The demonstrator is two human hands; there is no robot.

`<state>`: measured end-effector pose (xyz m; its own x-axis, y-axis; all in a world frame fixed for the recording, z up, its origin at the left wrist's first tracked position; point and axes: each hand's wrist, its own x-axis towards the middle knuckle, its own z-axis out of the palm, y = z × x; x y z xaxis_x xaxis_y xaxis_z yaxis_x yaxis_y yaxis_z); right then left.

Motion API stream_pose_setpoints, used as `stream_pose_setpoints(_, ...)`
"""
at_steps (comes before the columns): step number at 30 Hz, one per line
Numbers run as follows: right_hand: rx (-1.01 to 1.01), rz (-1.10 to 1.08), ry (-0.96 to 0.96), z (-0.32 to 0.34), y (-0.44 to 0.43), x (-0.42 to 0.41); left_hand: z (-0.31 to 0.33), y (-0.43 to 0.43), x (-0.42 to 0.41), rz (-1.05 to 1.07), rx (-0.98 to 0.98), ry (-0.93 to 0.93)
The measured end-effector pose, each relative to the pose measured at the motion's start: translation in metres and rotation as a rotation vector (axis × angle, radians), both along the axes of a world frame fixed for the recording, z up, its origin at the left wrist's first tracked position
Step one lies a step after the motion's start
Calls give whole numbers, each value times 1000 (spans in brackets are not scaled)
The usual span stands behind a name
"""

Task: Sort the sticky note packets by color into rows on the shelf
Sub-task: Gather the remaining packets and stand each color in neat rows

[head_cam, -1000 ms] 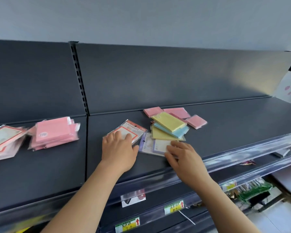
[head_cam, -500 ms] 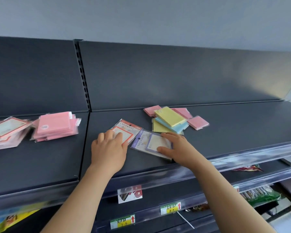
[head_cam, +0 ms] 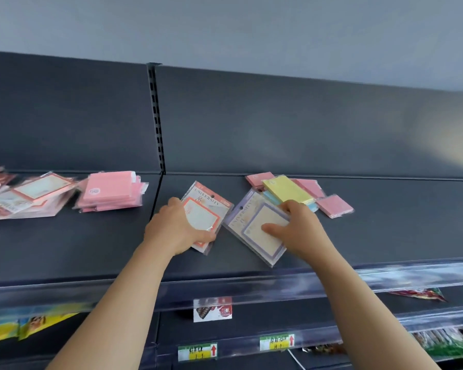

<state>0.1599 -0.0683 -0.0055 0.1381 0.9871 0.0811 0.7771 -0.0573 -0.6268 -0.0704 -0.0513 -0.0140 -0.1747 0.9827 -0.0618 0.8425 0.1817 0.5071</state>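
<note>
The dark grey shelf (head_cam: 385, 236) runs the full width of the view, matte and flat, with a clear plastic price rail (head_cam: 251, 287) along its near edge. Behind it stands a back panel (head_cam: 278, 124) of the same grey, split by a slotted upright (head_cam: 155, 116) left of centre, and above that a plain pale wall (head_cam: 225, 28).

The left hand (head_cam: 175, 231) grips an orange-bordered packet (head_cam: 206, 212) near the middle of the shelf, thumb curled over its near face and fingers round its left edge. Just to the right, the right hand (head_cam: 297, 228) holds a purple-bordered packet (head_cam: 257, 228), thumb pressed on its face and fingers curled over its far right edge. The two packets lie side by side, corners almost meeting (whether either is lifted off the shelf cannot be told).

Beyond the right hand lies a loose heap: a yellow pad (head_cam: 288, 189) on top of a blue pad (head_cam: 271, 197), with pink pads (head_cam: 334, 205) scattered around them. Left of the upright sits a pink stack (head_cam: 110, 192), and further left a spread pile of orange-bordered packets (head_cam: 24, 198).

Lower shelves carry price labels (head_cam: 277, 342) and, at the right, green packets (head_cam: 444, 343).
</note>
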Motion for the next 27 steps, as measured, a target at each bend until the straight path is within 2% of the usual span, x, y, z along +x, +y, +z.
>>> stream_pose_setpoints(7,281,-2,262,15,7,-28,15,-17,-24,70,366,-478)
stream_pose_setpoints(11,342,68,333,28,10,-64,31,-34,-52,139,496,-734)
stream_pose_setpoints(20,285,244,409,38,14,-172,35,-57,-149,288,608,-785)
stream_pose_setpoints(27,206,285,463,40,11,-272,33,-74,-250,362,577,-715)
